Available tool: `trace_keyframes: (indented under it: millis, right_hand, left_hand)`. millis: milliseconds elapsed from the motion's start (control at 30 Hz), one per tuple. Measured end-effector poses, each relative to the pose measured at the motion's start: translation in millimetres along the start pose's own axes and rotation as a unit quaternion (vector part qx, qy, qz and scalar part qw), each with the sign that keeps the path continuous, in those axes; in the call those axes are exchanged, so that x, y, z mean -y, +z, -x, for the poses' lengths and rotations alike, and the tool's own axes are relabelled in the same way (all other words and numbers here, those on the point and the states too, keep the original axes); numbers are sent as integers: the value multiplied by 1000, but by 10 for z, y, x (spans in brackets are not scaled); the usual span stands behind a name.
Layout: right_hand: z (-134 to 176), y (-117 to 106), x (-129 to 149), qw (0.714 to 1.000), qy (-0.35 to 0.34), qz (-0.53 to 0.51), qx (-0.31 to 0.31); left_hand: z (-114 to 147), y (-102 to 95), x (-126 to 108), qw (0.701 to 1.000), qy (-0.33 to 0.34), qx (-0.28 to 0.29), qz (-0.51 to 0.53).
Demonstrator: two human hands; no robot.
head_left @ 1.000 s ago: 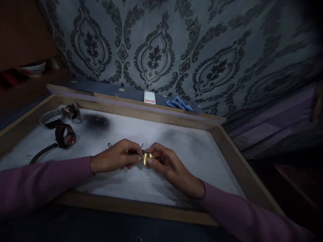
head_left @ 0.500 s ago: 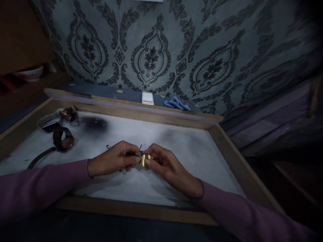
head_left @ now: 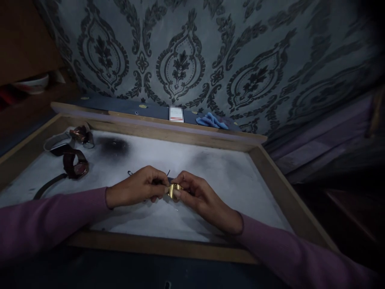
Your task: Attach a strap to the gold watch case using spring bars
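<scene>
Over the white-bottomed wooden tray, my two hands meet at a small, shiny gold watch (head_left: 174, 192). My right hand (head_left: 202, 197) grips it from the right, with the thumb across its face and the fingers behind. At its left edge, the closed fingertips of my left hand (head_left: 136, 188) pinch the watch, and part of it is hidden by them. A thin dark tool or strip (head_left: 169, 173) sticks up behind the fingers. Beyond my left hand, a small dark loop (head_left: 130, 173) shows on the white surface.
A wooden rim (head_left: 162, 245) surrounds the white surface. At the left lie a brown-strapped watch (head_left: 78, 169), another coppery watch (head_left: 80, 134) and a dark strap (head_left: 49, 185). Behind the tray are a small white box (head_left: 176, 114) and a blue cloth (head_left: 211, 120), before a patterned wall.
My hands hold nearly the same pose around the gold watch. The view has shifted slightly, and the left hand sits a touch higher and further right in it.
</scene>
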State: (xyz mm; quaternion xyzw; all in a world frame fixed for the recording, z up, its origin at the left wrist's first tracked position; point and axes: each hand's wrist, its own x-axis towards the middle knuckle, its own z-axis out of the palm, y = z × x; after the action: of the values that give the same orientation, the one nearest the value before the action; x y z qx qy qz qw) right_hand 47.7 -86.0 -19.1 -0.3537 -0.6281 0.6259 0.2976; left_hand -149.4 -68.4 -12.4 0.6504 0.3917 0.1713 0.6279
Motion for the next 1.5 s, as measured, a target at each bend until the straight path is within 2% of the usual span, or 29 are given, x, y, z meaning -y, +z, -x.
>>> trace_keyframes:
  millis: [233, 467, 733, 933, 1167, 1500]
  right_hand:
    - [44, 16, 25, 999, 25, -27, -17]
    - [64, 18, -1, 1000, 14, 5, -13]
    - [69, -5, -66, 999, 48, 9, -5]
    - [68, -23, -58, 997, 48, 61, 4]
    - [96, -70, 9, 988, 50, 146, 26]
    - [103, -70, -36, 980, 48, 191, 5]
  left_hand:
    - [16, -11, -50, 1000, 12, 9, -6]
    - [10, 20, 20, 1000, 11, 5, 7]
    - [-32, 43, 40, 1000, -9, 0, -21]
    - [-78, 72, 50, 997, -21, -11, -79]
    - [-106, 94, 42, 994, -48, -1, -93]
    - [-119, 126, -54, 989, -74, -2, -132]
